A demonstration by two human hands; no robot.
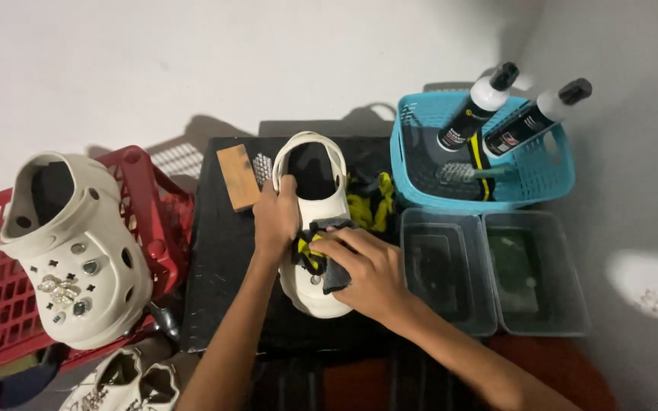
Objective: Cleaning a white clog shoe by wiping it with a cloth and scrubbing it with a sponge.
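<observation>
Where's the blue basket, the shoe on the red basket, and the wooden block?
blue basket point(554, 179), head view, on its right side wall.
cream clog point(78, 251), head view, on its decorated top.
wooden block point(237, 177), head view, on its flat top face.

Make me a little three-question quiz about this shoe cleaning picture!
1. True or false: the left hand steadies the white clog on the black mat.
2. What does the right hand press on the clog? A) dark cloth B) wooden brush C) bottle
3. How many bottles stand in the blue basket?

Key:
1. True.
2. A, the dark cloth; the wooden brush lies beside the clog.
3. Two.
</observation>
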